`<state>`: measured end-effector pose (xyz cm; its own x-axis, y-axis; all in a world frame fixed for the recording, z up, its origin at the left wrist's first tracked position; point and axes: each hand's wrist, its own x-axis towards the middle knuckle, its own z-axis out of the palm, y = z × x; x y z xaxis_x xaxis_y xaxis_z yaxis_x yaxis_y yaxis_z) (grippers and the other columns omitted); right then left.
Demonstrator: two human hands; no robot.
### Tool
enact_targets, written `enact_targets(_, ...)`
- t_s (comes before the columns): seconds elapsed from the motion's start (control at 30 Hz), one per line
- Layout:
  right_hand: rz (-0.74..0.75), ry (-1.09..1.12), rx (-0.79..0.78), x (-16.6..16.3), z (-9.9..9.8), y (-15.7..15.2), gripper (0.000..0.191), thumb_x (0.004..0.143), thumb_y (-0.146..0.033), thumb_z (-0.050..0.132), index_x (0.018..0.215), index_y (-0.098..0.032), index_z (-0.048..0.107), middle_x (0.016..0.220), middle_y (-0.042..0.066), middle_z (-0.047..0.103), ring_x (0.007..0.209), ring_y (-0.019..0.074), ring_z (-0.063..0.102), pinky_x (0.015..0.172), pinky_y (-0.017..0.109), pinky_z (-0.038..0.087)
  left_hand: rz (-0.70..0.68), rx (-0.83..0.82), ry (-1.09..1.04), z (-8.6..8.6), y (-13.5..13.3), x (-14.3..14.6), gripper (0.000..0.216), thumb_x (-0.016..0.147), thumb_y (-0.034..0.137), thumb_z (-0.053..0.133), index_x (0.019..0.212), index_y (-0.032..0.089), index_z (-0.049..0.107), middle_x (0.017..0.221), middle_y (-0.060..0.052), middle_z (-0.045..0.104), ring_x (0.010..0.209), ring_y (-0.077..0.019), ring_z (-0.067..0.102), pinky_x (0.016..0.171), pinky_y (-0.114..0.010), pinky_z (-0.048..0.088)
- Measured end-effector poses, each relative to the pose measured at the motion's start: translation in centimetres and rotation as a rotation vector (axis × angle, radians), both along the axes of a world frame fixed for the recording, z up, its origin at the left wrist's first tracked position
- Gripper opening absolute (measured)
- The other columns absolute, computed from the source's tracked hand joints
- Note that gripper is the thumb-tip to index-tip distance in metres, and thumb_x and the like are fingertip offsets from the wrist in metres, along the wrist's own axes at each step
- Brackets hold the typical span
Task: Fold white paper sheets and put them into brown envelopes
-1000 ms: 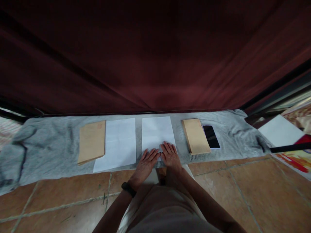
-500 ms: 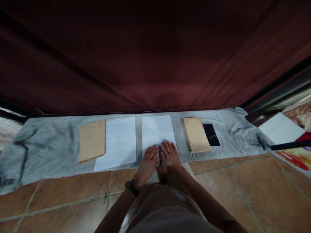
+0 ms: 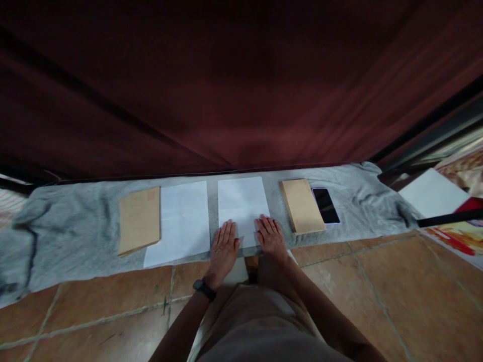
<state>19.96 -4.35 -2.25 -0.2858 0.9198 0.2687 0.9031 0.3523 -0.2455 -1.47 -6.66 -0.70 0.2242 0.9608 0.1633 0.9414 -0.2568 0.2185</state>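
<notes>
A white paper sheet (image 3: 242, 201) lies on a grey cloth (image 3: 75, 226) spread over the floor. My left hand (image 3: 224, 244) rests flat on the sheet's near left corner, fingers stretched out, a dark band on its wrist. My right hand (image 3: 270, 234) lies flat on the near right corner, fingers also extended. Neither hand holds anything. A second white sheet (image 3: 181, 221) lies just to the left, and a brown envelope (image 3: 139, 226) overlaps its left edge.
A stack of brown envelopes (image 3: 302, 206) and a black phone (image 3: 325, 205) sit on the cloth to the right. A dark red curtain (image 3: 226, 85) hangs behind. Brown floor tiles (image 3: 377, 286) lie in front; white paper and colourful items (image 3: 433, 193) are at far right.
My hands, close together at the sheet's near middle, have slid apart toward its two near corners.
</notes>
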Motion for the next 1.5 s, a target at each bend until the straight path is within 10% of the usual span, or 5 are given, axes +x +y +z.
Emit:
enact_targets(1.03, 0.197, -0.007, -0.137, 4.2, 2.3, -2.1, 0.053, 0.097, -0.031, 0.058, 0.147, -0.016, 0.053, 0.157, 0.018, 0.045, 0.146, 0.0351, 0.039, 0.121, 0.057, 0.027, -0.101, -0.163, 0.149, 2.5, -0.9, -0.1, 0.055, 0.089, 0.01, 0.053, 0.143, 0.016, 0.056, 0.153, -0.016, 0.052, 0.144, -0.0336, 0.045, 0.118, -0.056, 0.038)
enact_targets(1.5, 0.279, 0.283, -0.16, 6.3, 1.3, -1.5, 0.073, 0.08, 0.002, 0.051, 0.149, -0.019, 0.051, 0.152, 0.012, 0.054, 0.141, 0.0253, 0.048, 0.118, 0.049, 0.041, -0.25, -0.168, -0.024, 3.5, -2.5, -2.6, 0.053, 0.092, 0.002, 0.041, 0.136, 0.023, 0.062, 0.142, -0.007, 0.064, 0.135, -0.0239, 0.056, 0.116, -0.047, 0.043)
